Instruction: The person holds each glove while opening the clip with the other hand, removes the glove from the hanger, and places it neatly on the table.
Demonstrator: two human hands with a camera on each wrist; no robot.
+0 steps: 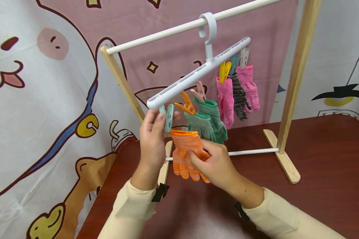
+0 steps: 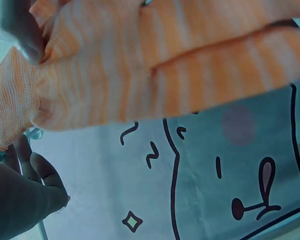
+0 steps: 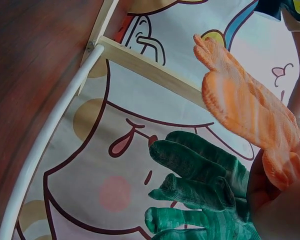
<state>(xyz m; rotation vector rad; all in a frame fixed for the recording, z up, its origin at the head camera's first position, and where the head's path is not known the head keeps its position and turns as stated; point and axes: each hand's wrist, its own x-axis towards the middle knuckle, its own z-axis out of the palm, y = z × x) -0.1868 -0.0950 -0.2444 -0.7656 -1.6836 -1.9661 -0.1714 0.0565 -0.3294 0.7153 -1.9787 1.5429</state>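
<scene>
My left hand (image 1: 152, 137) pinches a pale green clothespin (image 1: 169, 118) under the near left end of the white hanger (image 1: 179, 87). In my right hand (image 1: 216, 163) is an orange striped glove (image 1: 183, 151), gripped at its side with the thumb in front and its fingers hanging down. The glove's cuff lies right at the clothespin's lower end; I cannot tell whether it is between the clip's tips. In the left wrist view the orange glove (image 2: 140, 75) covers much of the top. Behind it in the right wrist view hangs a green glove (image 3: 200, 175).
Green gloves (image 1: 210, 121) hang close by from an orange clothespin (image 1: 186, 104) and a pink clothespin (image 1: 199, 92). Farther right hang pink gloves (image 1: 225, 103) and a dark grey glove (image 1: 239, 96). A wooden-legged rack (image 1: 296, 79) with a white rod (image 1: 167, 30) stands on the brown table (image 1: 326, 159).
</scene>
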